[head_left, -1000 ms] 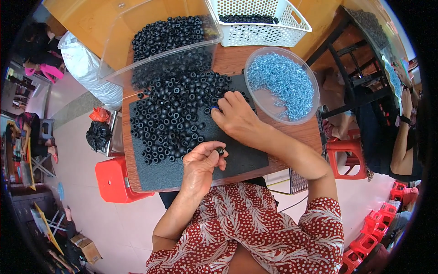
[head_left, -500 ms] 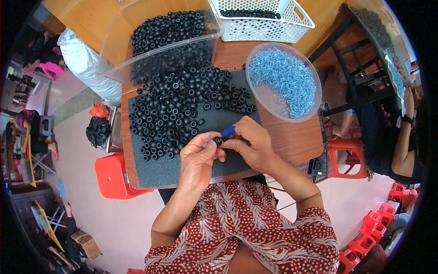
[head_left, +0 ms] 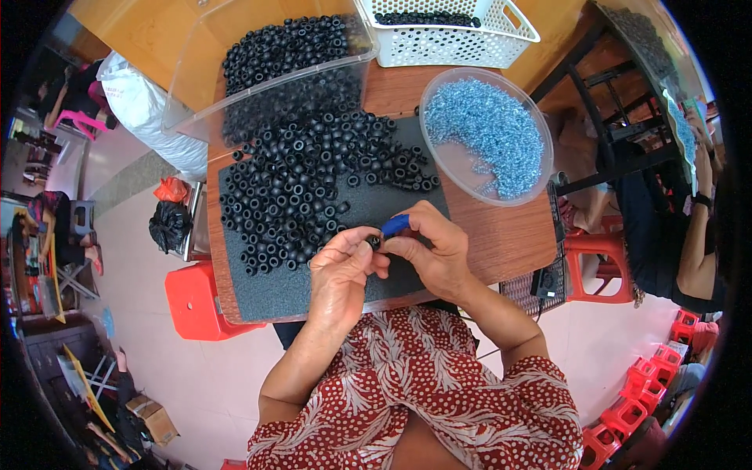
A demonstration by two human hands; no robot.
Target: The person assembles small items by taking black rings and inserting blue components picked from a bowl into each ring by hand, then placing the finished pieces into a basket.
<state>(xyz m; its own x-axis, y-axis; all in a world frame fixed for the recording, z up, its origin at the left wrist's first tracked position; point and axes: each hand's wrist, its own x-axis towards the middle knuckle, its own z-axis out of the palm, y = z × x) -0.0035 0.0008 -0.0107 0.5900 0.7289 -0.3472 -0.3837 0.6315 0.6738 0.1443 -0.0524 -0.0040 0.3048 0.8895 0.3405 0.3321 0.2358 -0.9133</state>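
Between the thumb and fingertips of my left hand (head_left: 342, 266) is a small black ring-shaped part (head_left: 374, 242). My right hand (head_left: 432, 244) meets it from the other side, thumb and index finger pinched at its edge; anything tiny between those tips is too small to make out. A blue finger cover (head_left: 395, 225) wraps the right index fingertip. Both hands are over the dark grey mat (head_left: 274, 300). Just beyond them spreads a heap of similar black parts (head_left: 301, 176). To the right, a round clear tub (head_left: 462, 176) holds many small light-blue transparent pieces.
A clear plastic bin (head_left: 178, 110) lies behind the heap, with more black parts inside. A white perforated basket (head_left: 446, 48) stands at the back. Red stools (head_left: 192, 301) flank the wooden table (head_left: 509, 243). Another person's arm (head_left: 693, 243) shows at far right.
The right index finger with its blue cover has shifted slightly to the right and upward at the black part. The left hand keeps its hold almost unmoved.
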